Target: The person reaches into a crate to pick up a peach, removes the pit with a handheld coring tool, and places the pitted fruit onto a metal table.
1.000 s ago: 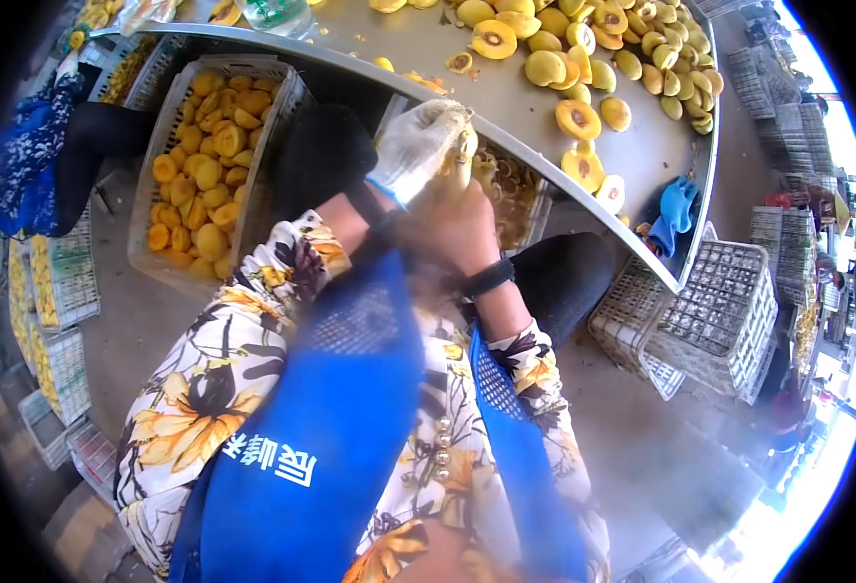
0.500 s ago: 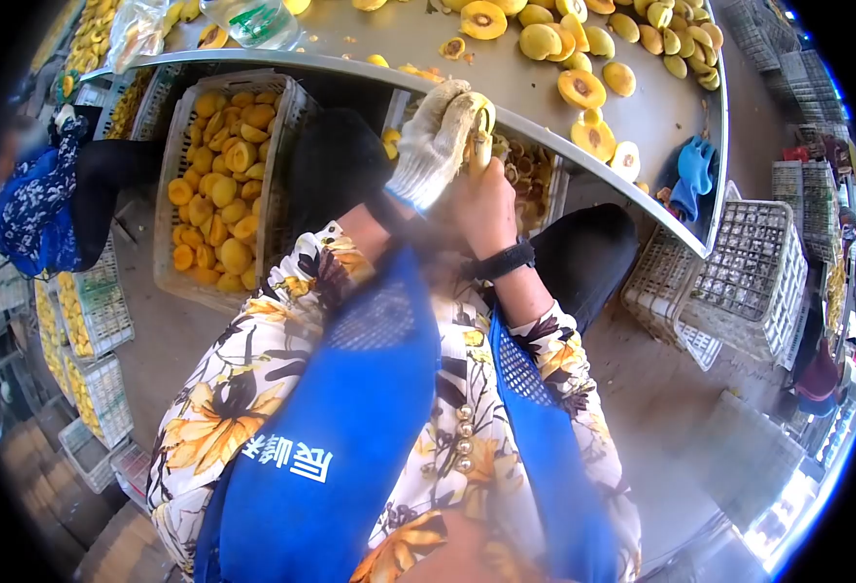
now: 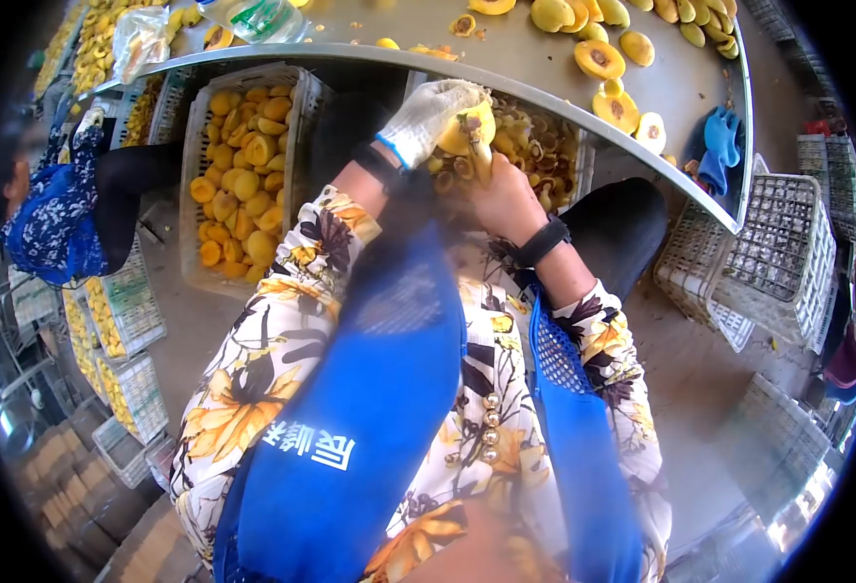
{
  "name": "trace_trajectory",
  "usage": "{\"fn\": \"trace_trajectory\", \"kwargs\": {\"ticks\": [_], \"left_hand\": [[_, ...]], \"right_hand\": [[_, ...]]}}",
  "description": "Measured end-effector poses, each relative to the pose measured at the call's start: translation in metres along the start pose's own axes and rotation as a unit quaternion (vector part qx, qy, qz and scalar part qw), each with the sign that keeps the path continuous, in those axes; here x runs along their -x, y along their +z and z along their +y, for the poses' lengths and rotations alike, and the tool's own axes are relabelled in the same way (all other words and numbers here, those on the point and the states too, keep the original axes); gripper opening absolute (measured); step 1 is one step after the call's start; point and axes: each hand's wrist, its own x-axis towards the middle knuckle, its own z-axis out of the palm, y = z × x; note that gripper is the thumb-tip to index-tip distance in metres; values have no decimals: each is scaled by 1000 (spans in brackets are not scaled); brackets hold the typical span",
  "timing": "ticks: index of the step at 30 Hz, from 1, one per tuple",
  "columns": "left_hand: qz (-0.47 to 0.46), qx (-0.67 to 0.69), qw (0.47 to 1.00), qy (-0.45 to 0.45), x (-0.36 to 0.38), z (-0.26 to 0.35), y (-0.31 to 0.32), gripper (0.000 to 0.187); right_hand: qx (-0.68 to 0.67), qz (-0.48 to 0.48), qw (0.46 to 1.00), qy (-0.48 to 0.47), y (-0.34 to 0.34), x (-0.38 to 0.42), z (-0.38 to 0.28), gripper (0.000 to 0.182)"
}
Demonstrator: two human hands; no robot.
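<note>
My left hand (image 3: 433,117), in a white knitted glove with a blue cuff edge, is closed around a yellow fruit half (image 3: 479,124) whose cut face is turned toward me. Bare, with a black band at the wrist, my right hand (image 3: 506,199) grips a small yellowish tool (image 3: 479,160) whose upper end touches the fruit. Both hands meet just in front of the metal table's edge, over a crate (image 3: 585,165) of pits and fruit scraps. The tool's working tip is hidden against the fruit.
Fruit halves (image 3: 600,60), a blue glove (image 3: 719,151) and a plastic bottle (image 3: 258,19) lie on the metal table (image 3: 535,73). A crate of fruit (image 3: 243,185) stands left below it. Stacked crates (image 3: 768,243) are at right. A co-worker (image 3: 54,219) sits at far left.
My left hand has turned, so the fruit's yellow cut face shows more. My right hand sits slightly lower and further right. The whole view has shifted a little.
</note>
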Motion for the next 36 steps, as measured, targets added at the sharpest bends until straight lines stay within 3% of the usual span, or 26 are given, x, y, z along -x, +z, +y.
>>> {"fn": "trace_trajectory", "kwargs": {"ticks": [2, 5, 9, 12, 13, 17, 19, 20, 21, 23, 25, 28, 31, 34, 36], "left_hand": [[13, -57, 996, 68, 2, -9, -2, 28], [69, 131, 988, 36, 10, -6, 11, 28], [187, 190, 962, 54, 9, -4, 31, 18], [230, 94, 962, 116, 3, -20, 37, 19], [240, 85, 963, 92, 4, -18, 40, 20], [223, -92, 959, 150, 4, -23, 39, 19], [178, 34, 983, 20, 4, -11, 34, 18], [155, 97, 982, -46, 4, -6, 31, 17], [128, 128, 983, -24, 3, -10, 25, 20], [100, 169, 977, -87, 1, -13, 14, 22], [110, 149, 974, -130, 4, -12, 10, 23], [119, 142, 977, -102, 9, -13, 9, 23], [129, 184, 973, 53, 11, -28, 13, 23], [129, 237, 963, 6, 14, -29, 16, 22], [178, 194, 964, 26, 12, -30, 21, 20]], "right_hand": [[1, -5, 1000, -8, -7, 2, -5, 29], [-28, -2, 1000, -10, -16, 1, -15, 28], [-89, 5, 996, 10, -8, -4, -12, 20], [-234, -51, 963, 122, 9, -6, -4, 14], [-296, -72, 937, 170, 12, -4, -3, 13], [-429, -103, 862, 248, 9, 4, -9, 11], [-451, -110, 850, 249, 9, 6, -8, 9], [-379, -104, 888, 240, 8, 7, -8, 10], [-304, -98, 920, 229, 9, 7, -9, 11], [-179, -80, 964, 181, 10, 3, -9, 14], [-86, -57, 988, 117, 16, 4, -2, 18], [26, 36, 999, -24, 19, 7, 8, 24], [-12, 5, 999, 37, 12, 3, 5, 26], [-70, -27, 996, 36, 3, 5, -11, 23], [-100, -42, 988, 108, 16, 0, -4, 20]]}}
